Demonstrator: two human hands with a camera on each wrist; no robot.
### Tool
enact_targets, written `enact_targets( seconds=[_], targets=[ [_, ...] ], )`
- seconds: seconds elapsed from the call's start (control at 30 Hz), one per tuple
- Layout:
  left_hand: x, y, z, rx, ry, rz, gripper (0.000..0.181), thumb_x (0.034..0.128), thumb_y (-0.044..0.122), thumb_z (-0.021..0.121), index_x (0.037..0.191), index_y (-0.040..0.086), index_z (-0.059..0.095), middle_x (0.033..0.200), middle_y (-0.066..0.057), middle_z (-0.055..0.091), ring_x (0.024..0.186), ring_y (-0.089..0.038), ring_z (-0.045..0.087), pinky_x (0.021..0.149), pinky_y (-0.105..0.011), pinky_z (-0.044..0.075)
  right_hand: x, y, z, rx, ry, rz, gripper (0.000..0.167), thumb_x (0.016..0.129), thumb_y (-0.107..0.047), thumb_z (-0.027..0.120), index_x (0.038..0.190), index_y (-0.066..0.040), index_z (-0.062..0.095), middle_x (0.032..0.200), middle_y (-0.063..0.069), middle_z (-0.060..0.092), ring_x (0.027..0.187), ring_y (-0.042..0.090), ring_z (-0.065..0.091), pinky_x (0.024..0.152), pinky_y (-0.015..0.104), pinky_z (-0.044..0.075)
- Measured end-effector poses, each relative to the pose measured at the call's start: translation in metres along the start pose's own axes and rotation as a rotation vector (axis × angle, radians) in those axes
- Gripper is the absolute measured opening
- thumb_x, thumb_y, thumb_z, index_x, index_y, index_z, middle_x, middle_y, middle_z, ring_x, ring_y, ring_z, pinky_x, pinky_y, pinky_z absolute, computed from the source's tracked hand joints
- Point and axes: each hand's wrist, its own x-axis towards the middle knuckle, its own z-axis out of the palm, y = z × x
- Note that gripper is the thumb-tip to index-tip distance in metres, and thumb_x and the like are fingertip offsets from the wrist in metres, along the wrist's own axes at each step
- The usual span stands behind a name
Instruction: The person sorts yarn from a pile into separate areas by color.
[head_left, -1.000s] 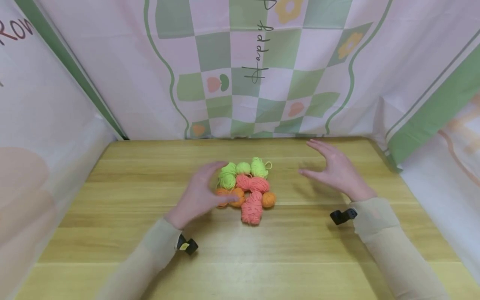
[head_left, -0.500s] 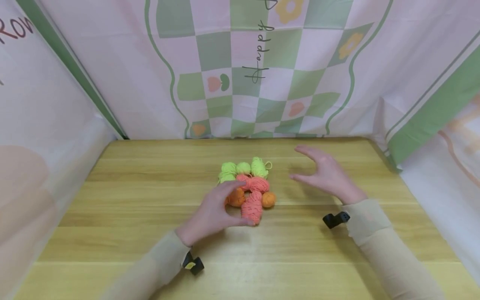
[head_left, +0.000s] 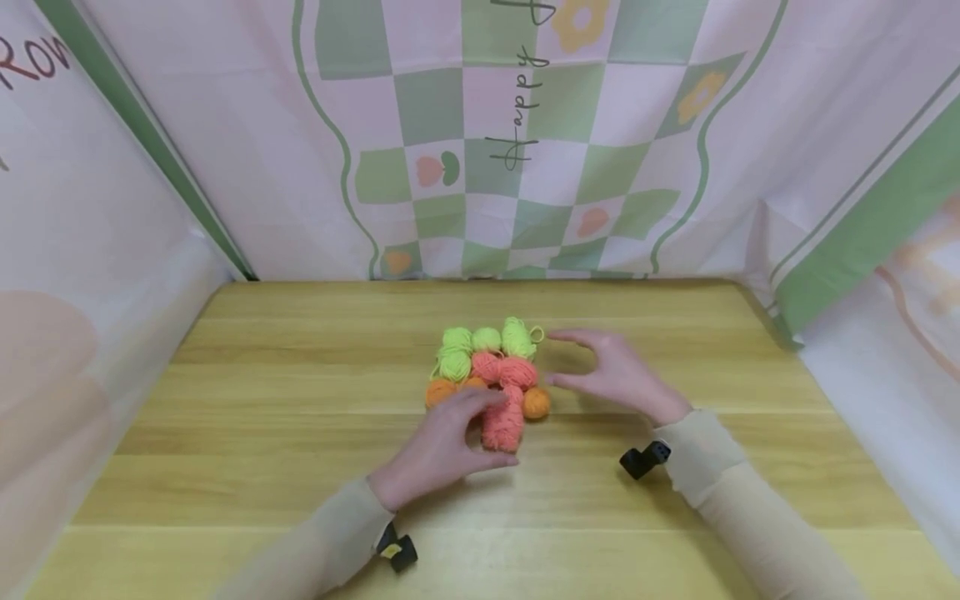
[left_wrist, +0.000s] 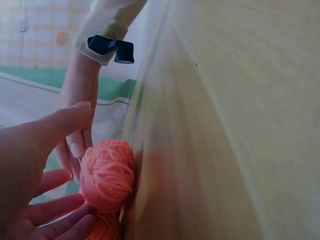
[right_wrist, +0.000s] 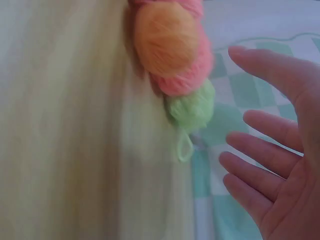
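Note:
A cluster of small yarn bundles lies on the table. Nearest the person is an upright-lying coral yarn skein [head_left: 501,429]; behind it sits a second coral skein [head_left: 517,372]. My left hand [head_left: 446,446] spreads around the front skein's left side, thumb apart from the fingers; in the left wrist view its fingertips come close to the coral yarn [left_wrist: 107,175], and contact is unclear. Orange yarn [head_left: 441,392] is partly covered by that hand. My right hand [head_left: 615,375] hovers right of the cluster, fingers spread, holding nothing, near an orange yarn ball [head_left: 536,403] and looped green yarn [head_left: 517,338].
More green yarn, a bundle [head_left: 454,354] and a small ball [head_left: 487,339], forms the back row. The wooden table [head_left: 262,350] ends at a checkered hanging cloth [head_left: 487,208], with further cloth at both sides.
My left hand has moved right and nearer the person, from the green and orange yarn on the left to the front coral skein. My right hand has come left toward the cluster.

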Motion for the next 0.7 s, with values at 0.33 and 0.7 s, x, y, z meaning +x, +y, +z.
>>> enact_targets(
  seconds=[0.33,0.7],
  targets=[
    [0.01,0.004,0.012,0.08,-0.009,0.002,0.054,0.0777,0.036,0.09,0.122,0.015,0.069,0.117,0.005,0.067,0.107,-0.012,0.059,0.096,-0.032,0.049,0.006,-0.008,0.029,0.152,-0.028,-0.053,0.043,0.088,-0.036,0.082,0.125,-0.015,0.072,0.121,-0.001,0.071,0.112,0.02,0.066,0.096,0.043,0.054],
    [0.011,0.01,0.012,0.077,-0.026,0.01,0.052,0.0788,0.022,0.09,0.125,0.012,0.068,0.115,0.002,0.069,0.102,-0.009,0.062,0.091,-0.026,0.051,0.013,-0.01,0.048,0.171,0.025,-0.052,0.039,0.087,-0.029,0.084,0.122,-0.014,0.074,0.107,-0.004,0.074,0.093,0.012,0.069,0.082,0.034,0.058]
  ],
)
